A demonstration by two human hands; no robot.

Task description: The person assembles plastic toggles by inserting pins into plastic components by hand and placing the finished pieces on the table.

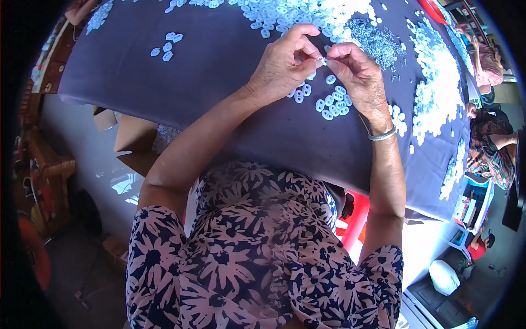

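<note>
Over the dark tablecloth, the fingertips of my left hand (283, 67) and my right hand (359, 78) meet at a small white oval plastic piece (321, 61). Both hands are closed in a pinch on it; the fingertips hide most of it. Just below lies a loose cluster of similar white oval pieces (334, 103), each with two holes. A few more ovals (299, 96) sit under my left hand. Beyond my right hand is a heap of tiny dark, thin metal parts (377, 43), too small to name surely. A silvery bangle (382, 134) circles my right wrist.
Large heaps of white ovals cover the far side (290, 12) and right side (435, 82) of the dark-covered table (219, 71). A small group of ovals (168, 48) lies at left. An open cardboard box (135, 134) stands below the left edge. Other people sit at right.
</note>
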